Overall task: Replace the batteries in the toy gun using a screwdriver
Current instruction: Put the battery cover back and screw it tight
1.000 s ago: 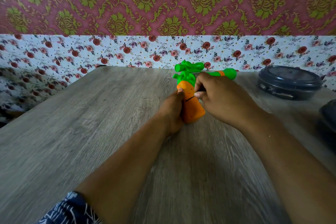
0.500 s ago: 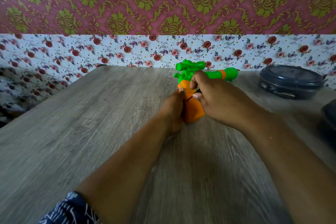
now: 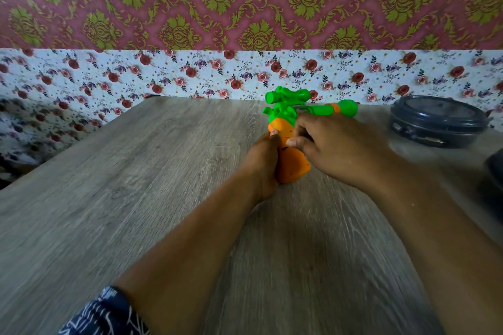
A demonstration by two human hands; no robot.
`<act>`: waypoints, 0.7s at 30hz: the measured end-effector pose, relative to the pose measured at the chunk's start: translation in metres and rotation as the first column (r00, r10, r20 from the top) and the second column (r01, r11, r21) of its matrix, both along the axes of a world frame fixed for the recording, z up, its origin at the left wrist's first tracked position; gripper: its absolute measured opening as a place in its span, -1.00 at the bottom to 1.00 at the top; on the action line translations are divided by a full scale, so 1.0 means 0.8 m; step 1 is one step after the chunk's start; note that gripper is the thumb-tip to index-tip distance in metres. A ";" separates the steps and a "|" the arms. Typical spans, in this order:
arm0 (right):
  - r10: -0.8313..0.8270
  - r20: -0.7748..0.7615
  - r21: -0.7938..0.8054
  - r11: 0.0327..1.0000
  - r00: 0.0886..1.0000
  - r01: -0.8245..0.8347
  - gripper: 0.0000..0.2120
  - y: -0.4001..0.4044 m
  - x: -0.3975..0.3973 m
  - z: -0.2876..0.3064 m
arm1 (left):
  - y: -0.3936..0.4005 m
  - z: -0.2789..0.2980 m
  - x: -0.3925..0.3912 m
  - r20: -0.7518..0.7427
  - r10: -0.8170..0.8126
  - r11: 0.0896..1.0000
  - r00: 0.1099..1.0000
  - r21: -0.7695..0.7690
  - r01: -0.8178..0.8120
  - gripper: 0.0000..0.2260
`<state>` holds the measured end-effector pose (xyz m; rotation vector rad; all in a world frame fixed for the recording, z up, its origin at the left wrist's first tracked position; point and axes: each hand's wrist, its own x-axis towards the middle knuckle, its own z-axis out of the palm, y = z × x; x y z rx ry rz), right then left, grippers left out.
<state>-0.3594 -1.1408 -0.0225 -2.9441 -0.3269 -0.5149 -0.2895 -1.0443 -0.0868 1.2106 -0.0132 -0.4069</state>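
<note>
Clasping the orange carrot-shaped plastic handle of the orange-and-green toy gun point(image 3: 288, 160), the left hand point(image 3: 262, 163) wraps it from the left side, with the thumb tip pressed against the orange body just below the green section; this grip is closed around the toy. The right hand point(image 3: 334, 149) lies against the right side of the same handle, its fingers curled inward with the fingertips point(image 3: 292, 142) touching the orange surface. A green screwdriver handle with an orange band point(image 3: 334, 109) projects to the right from above the right hand, with a short length of thin metal shaft visible beside the toy's green top; how the right hand's grip closes on this tool cannot be told, because the hand's own back hides it. The toy stands at the middle of the grey wood-grain tabletop point(image 3: 136, 198), toward its far edge, with the butt of the handle nearest the camera. Its long axis runs away from the camera, leaning slightly left at the far end, where the green scope-like top points left and right. A dark round lidded container point(image 3: 438, 122) sits on the tabletop well apart to the right. A blue patterned sleeve point(image 3: 103, 313) covers the left upper arm.
</note>
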 end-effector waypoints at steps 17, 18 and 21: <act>-0.046 0.258 -0.131 0.988 0.965 0.083 -0.78 0.013 -0.010 0.003 | -0.009 -0.011 0.005 0.129 0.039 0.998 0.991 0.036 -0.044 -0.68; -0.047 0.264 -0.144 0.986 0.963 0.087 -0.76 0.014 -0.010 0.003 | -0.010 -0.010 0.005 0.127 0.042 0.998 0.991 0.038 -0.047 -0.68; -0.047 0.265 -0.148 0.985 0.963 0.088 -0.70 0.019 -0.011 0.000 | -0.008 -0.007 0.003 0.115 0.038 0.999 0.993 0.035 -0.042 -0.67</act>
